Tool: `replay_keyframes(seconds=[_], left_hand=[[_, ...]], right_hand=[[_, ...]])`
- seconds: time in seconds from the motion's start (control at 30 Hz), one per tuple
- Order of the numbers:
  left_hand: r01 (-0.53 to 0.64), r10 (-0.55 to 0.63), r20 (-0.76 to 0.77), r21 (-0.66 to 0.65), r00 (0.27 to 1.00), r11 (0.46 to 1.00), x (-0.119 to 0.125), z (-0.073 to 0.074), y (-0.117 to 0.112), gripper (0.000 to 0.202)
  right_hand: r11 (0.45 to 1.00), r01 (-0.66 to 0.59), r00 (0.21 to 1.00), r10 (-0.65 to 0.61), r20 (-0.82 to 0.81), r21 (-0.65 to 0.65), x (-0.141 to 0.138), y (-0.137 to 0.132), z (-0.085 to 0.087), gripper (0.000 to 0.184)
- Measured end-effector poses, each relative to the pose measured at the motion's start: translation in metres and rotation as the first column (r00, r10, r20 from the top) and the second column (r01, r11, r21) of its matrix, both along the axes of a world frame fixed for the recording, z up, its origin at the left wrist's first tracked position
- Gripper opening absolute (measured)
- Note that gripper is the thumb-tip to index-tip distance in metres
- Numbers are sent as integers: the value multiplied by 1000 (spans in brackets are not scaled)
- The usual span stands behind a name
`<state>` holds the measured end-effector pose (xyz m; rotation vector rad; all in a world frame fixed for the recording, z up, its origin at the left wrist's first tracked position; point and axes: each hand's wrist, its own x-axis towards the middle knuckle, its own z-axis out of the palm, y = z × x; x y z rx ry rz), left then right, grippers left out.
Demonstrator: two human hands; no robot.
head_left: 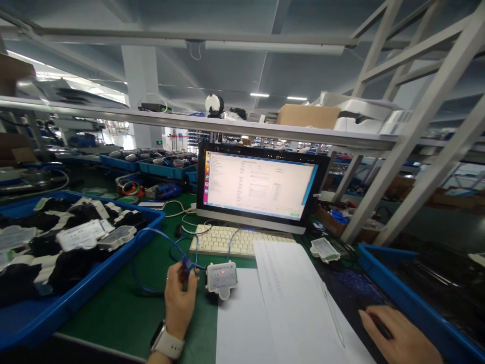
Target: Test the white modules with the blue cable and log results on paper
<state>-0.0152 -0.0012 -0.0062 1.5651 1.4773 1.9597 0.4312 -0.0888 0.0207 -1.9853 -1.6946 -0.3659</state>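
Note:
My left hand (179, 298), with a watch at the wrist, pinches a blue cable connector (187, 264) at the end of a blue cable. Just right of it lies a white module (222, 279) with a small red light lit, partly over the edge of a paper sheet. My right hand (401, 333) is curved over a dark computer mouse (381, 325) on a dark mat. Most of the mouse is hidden under the palm. Between the hands lie white paper sheets (299, 303) and a white pen (333, 316).
Behind a white keyboard (223, 240) stands a lit monitor (261, 184). On the left, a blue bin (87, 283) holds several white modules and black parts. Another blue bin (420, 303) is at right. One more white module (325, 249) lies near the metal frame (428, 111). A shelf (227, 125) crosses above.

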Motion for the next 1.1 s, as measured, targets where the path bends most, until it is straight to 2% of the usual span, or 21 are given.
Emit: replay_keyframes(seconds=[0.03,0.07,0.13,0.23,0.3,0.4,0.47,0.53,0.6,0.67,0.7,0.73,0.77,0.87,0.93,1.0,1.1], left_hand=[[-57,57,-22,-34,998,998,-2,0,2,31],[-107,104,-58,-61,993,992,-4,1,3,34],[-157,144,-120,-101,982,982,-6,3,6,39],[-137,121,-114,-149,986,979,-7,3,7,43],[-106,87,-105,-198,991,974,-7,2,7,43],[-70,41,-118,-253,992,965,-7,0,8,41],[-69,38,-124,-255,992,964,-7,-1,8,41],[-70,37,-130,-259,991,963,-6,0,9,43],[-69,32,-140,-269,990,961,-6,1,9,45],[-65,24,-148,-274,989,960,-6,1,8,45],[-64,24,-150,-273,988,960,-5,2,8,44],[-64,23,-153,-272,988,960,-5,2,8,44],[-64,21,-156,-273,988,960,-5,2,8,45],[-61,10,-172,-296,985,953,-6,4,6,46],[-61,4,-183,-307,983,950,-6,6,6,46],[-64,4,-192,-308,981,949,-6,7,6,44],[-61,-1,-198,-309,980,949,-5,8,6,40]], right_hand=[[987,30,999,-35,-29,-155,-12,1,7,41],[948,44,996,-64,-54,-316,-22,3,12,43],[857,56,993,-104,-65,-512,-37,8,18,43],[808,35,993,-92,-69,-588,-46,17,17,34],[797,-37,991,-48,-125,-603,-45,22,14,28],[790,-159,971,16,-240,-592,-39,26,9,27],[787,-242,926,13,-377,-567,-38,27,9,29],[809,-318,815,-34,-579,-495,-40,26,10,31],[880,-343,655,-25,-755,-327,-48,22,12,33],[941,-318,530,77,-845,-114,-62,17,15,34],[950,-311,497,134,-857,-32,-71,15,15,35],[949,-315,494,179,-851,17,-80,13,16,36],[943,-333,526,209,-825,27,-89,12,15,37],[906,-421,738,310,-599,-50,-109,9,7,33],[875,-470,824,389,-411,-113,-114,8,-4,28],[840,-514,838,450,-310,-171,-114,6,-17,27],[795,-563,818,498,-288,-227,-111,1,-26,28]])
